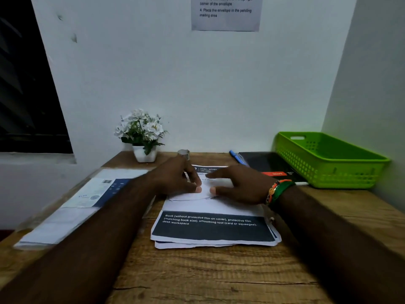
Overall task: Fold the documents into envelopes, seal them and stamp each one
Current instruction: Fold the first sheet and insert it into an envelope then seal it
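Wooden desk (210, 273) against a pale wall, with a stack of printed documents (213, 229) lying near its middle as the landmark. On the stack's far half, a folded white sheet (197, 194), its near edge lifted slightly off the page beneath. Left hand (175, 178) resting on the folded sheet's left part, fingers curled downward with the tips pressing the paper near the crease; not closed around anything. Right hand (238, 185) resting on the sheet's right part, fingers spread and fairly straight, thumb tip down on the paper just beside the left fingertips; also gripping nothing. Green and orange bangles (278, 190) on the right wrist. Left of the stack, a clear plastic packet of white envelopes (72, 207) with a blue printed label, running along the desk's left edge. Beyond the stack to the left, a white pot of white flowers (142, 137) against the wall, and just right of it a small roll of tape (183, 154). Beyond the stack to the right, a blue pen (237, 157) beside a black notebook (267, 164), then a green perforated basket (328, 161) in the corner. High on the wall above the stack, a printed instruction sheet (225, 13).
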Tool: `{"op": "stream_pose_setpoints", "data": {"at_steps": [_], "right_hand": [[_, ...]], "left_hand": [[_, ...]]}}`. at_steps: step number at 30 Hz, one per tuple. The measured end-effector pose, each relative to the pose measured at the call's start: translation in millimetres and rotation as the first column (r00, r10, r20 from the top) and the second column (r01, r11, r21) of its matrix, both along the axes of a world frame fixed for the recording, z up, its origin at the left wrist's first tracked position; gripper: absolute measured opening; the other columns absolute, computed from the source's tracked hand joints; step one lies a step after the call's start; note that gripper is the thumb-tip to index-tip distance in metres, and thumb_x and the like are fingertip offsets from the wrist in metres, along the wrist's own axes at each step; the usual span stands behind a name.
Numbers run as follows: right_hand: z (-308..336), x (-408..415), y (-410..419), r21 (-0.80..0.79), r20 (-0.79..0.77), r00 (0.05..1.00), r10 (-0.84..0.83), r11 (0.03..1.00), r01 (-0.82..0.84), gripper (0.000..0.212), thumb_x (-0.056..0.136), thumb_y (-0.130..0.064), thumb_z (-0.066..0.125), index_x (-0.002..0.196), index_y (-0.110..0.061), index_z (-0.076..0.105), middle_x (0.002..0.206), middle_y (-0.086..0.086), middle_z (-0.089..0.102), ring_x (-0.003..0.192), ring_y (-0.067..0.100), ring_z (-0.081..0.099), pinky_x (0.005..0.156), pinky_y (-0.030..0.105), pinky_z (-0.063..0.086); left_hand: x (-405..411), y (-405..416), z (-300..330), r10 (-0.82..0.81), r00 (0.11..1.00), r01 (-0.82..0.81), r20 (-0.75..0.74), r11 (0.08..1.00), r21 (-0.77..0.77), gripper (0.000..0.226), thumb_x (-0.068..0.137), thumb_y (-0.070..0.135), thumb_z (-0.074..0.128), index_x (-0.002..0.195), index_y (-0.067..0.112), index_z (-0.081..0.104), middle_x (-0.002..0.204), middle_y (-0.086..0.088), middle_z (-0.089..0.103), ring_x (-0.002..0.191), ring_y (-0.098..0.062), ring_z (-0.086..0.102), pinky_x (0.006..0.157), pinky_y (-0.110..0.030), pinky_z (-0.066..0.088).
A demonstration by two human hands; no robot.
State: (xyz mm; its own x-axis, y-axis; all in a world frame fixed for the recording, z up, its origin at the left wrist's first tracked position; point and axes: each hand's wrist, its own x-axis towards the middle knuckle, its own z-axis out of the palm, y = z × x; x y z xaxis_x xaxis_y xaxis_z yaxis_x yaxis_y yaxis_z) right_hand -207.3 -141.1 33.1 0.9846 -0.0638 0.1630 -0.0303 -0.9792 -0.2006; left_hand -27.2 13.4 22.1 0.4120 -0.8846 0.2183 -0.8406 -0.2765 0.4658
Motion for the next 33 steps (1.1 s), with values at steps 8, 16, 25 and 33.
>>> {"op": "stream_pose_setpoints", "data": {"at_steps": [8,16,25,33], "right_hand": [[6,-2,-15,-0.102,-0.111,0.98,-0.165,0.983,0.154,0.028,0.099,-0.029,0.052,0.122,-0.02,0.064,0.125,-0.001,0.066,0.116,0.022,0.06,0.098,0.029,0.045],[11,-15,-42,-0.188,-0.014,0.937,-0.349,0.921,0.34,0.019,0.09,-0.032,0.058,0.098,-0.026,0.074,0.11,0.0,0.072,0.101,0.023,0.067,0.09,0.034,0.053],[-2,1,-21,-0.072,0.074,0.994,-0.086,0.993,0.091,0.024,0.091,-0.028,0.064,0.112,-0.024,0.074,0.112,-0.008,0.073,0.103,0.01,0.066,0.094,0.028,0.049],[-5,4,-24,-0.062,0.05,0.987,-0.155,0.986,0.158,0.02,0.086,-0.035,0.068,0.102,-0.027,0.077,0.105,-0.01,0.075,0.1,0.01,0.067,0.093,0.034,0.053]], "left_hand": [[0,-1,2,0.006,1.0,-0.006,-0.01,1.0,0.019,0.018,0.076,0.031,0.089,0.092,0.027,0.084,0.092,0.013,0.078,0.083,-0.008,0.07,0.078,-0.028,0.058],[0,-2,3,-0.006,1.0,0.006,0.009,0.999,0.036,0.018,0.076,0.031,0.089,0.093,0.027,0.083,0.091,0.014,0.078,0.081,-0.005,0.07,0.072,-0.02,0.055],[1,-2,7,-0.001,0.999,-0.004,0.055,0.996,0.092,0.02,0.079,0.033,0.086,0.098,0.03,0.081,0.099,0.013,0.076,0.085,-0.005,0.069,0.079,-0.025,0.057],[-16,-15,-3,-0.062,0.99,0.054,0.126,0.996,0.068,0.036,0.086,0.04,0.079,0.117,0.023,0.076,0.104,0.012,0.066,0.086,-0.004,0.062,0.074,-0.018,0.046]]}}
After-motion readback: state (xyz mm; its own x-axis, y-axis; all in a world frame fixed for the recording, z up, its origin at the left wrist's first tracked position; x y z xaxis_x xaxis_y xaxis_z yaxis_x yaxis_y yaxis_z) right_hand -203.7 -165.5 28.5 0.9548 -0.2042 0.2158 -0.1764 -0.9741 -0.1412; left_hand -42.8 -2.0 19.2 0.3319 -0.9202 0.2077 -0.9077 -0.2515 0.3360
